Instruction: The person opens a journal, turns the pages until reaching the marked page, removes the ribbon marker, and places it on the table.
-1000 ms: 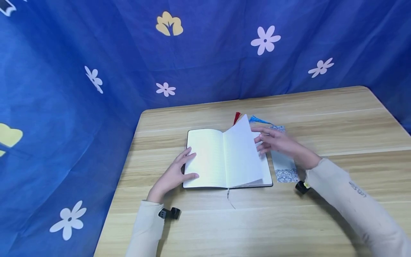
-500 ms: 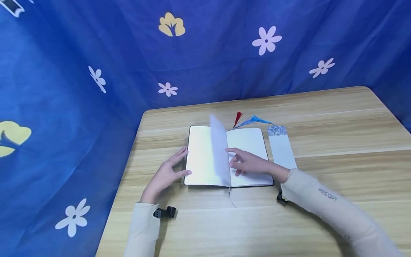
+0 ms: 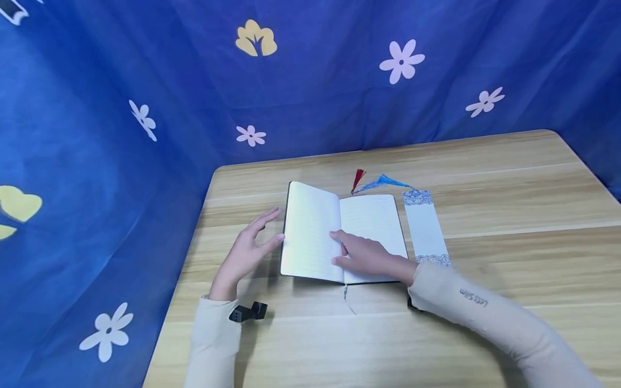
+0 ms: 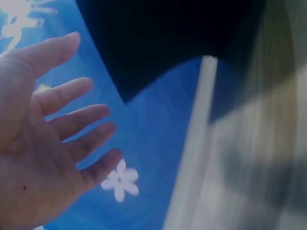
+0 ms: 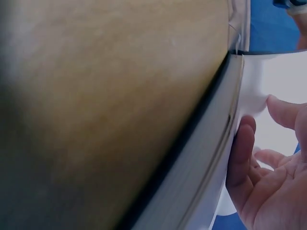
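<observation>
Open on tabletop [image 3: 310, 345], toward far-left corner: notebook [image 3: 320, 221], w/ left half tilted up. At its left edge, L hand [image 3: 241, 256], fingers spread; can't tell if touching. Over right pg, R hand [image 3: 365, 254], thumb & index apart, tips by fold, other fingers bent. Just beside notebook, toward right edge: white bookmark [image 3: 425, 229] w/ patterned ends. Between notebook & far edge: blue tassel [image 3: 388, 180], red tassel [image 3: 358, 179].
</observation>
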The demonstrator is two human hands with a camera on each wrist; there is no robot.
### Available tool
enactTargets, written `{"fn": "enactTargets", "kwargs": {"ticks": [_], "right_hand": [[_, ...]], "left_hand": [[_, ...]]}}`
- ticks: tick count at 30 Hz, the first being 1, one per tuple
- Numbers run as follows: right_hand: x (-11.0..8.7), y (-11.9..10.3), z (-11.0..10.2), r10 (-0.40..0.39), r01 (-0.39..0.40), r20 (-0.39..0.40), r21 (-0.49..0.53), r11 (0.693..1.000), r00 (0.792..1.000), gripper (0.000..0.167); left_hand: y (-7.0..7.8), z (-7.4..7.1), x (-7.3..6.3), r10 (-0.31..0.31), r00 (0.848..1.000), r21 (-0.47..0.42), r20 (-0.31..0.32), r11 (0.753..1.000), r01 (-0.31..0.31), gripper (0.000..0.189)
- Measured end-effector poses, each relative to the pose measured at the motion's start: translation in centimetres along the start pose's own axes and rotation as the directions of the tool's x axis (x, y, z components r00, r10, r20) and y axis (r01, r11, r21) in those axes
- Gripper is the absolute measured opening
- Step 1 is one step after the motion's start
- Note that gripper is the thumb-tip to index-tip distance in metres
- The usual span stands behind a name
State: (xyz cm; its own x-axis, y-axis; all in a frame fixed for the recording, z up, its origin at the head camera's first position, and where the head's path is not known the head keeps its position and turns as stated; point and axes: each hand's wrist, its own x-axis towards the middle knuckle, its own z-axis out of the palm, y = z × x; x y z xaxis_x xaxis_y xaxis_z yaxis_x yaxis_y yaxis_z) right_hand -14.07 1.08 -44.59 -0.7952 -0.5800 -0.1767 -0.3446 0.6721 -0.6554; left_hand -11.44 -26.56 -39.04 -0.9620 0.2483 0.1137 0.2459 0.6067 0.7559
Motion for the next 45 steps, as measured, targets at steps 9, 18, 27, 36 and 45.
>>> {"fn": "enactTargets", "kwargs": {"ticks": [9, 18, 27, 36, 45], "right_hand": [[0.2, -0.2, 0.9, 0.000, -0.001, -0.038, -0.027, 1.000, 0.999, 0.068], [0.2, 0.8, -1.0, -0.044, 0.043, 0.018, 0.048, 0.998, 0.999, 0.065], [1.8, 4.4, -6.6, 0.002, -0.011, -0.037, -0.241, 0.970, 0.999, 0.054], [2.6, 7.8, -9.2, 0.080, -0.106, -0.077, -0.447, 0.888, 0.994, 0.058], [2.8, 8.0, -9.7, 0.075, -0.132, -0.172, -0.352, 0.927, 0.982, 0.046]], "left_hand": [[0.8, 1.9, 0.8, 0.084, 0.996, 0.182, 0.041, 0.979, -0.090, 0.061], [-0.4, 1.7, 1.2, 0.035, 0.995, 0.197, 0.093, 0.979, -0.053, 0.065], [-1.5, 1.4, 1.2, 0.006, 0.974, 0.124, 0.228, 0.992, -0.035, 0.060], [-2.3, 1.3, 1.2, -0.041, 0.962, 0.057, 0.269, 0.998, 0.027, 0.069], [-2.5, 1.2, 1.2, -0.057, 0.959, 0.055, 0.278, 0.998, 0.043, 0.070]]}}
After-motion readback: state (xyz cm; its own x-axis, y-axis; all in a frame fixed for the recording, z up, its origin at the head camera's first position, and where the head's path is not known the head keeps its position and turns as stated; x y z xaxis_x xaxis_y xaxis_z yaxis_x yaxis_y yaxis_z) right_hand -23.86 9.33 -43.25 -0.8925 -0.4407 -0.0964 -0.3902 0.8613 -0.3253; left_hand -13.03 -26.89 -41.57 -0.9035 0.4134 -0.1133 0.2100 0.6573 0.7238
